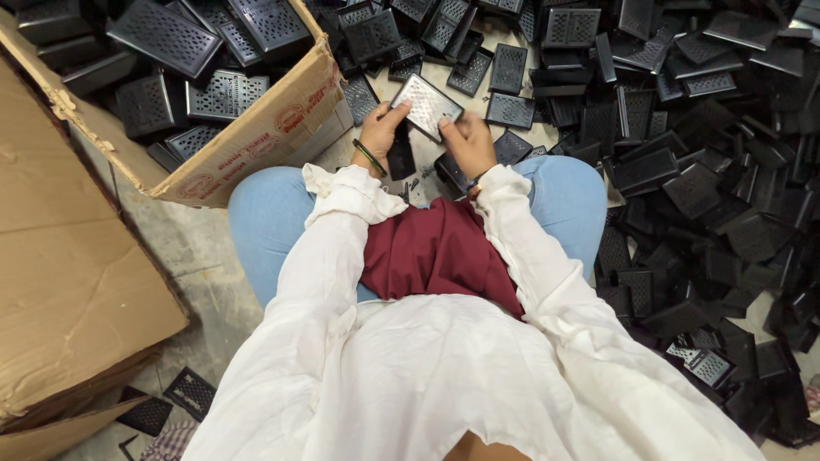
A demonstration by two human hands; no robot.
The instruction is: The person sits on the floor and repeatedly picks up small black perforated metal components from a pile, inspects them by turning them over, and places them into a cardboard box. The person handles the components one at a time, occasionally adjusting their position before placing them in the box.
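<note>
A wide heap of black perforated plates point(683, 171) spreads over the floor to the right of and beyond the fingers, and an open cardboard box point(256, 141), partly filled with the same plates, stands just left of them, its near wall close to the left wrist. Between these the person sits on the floor, knees to either side below the fingers. The left hand point(380, 132) and right hand point(468, 143) both grip one perforated plate point(427, 104), raised and tilted, thumbs on its face, fingers closed round its two short ends. The step in hand looks like checking or fitting this single piece; the next move would call for a steady two-handed hold and a short carry. Open room is scant: a bare strip of floor point(512, 34) lies beyond the fingertips, and the box rim is close on the left.
</note>
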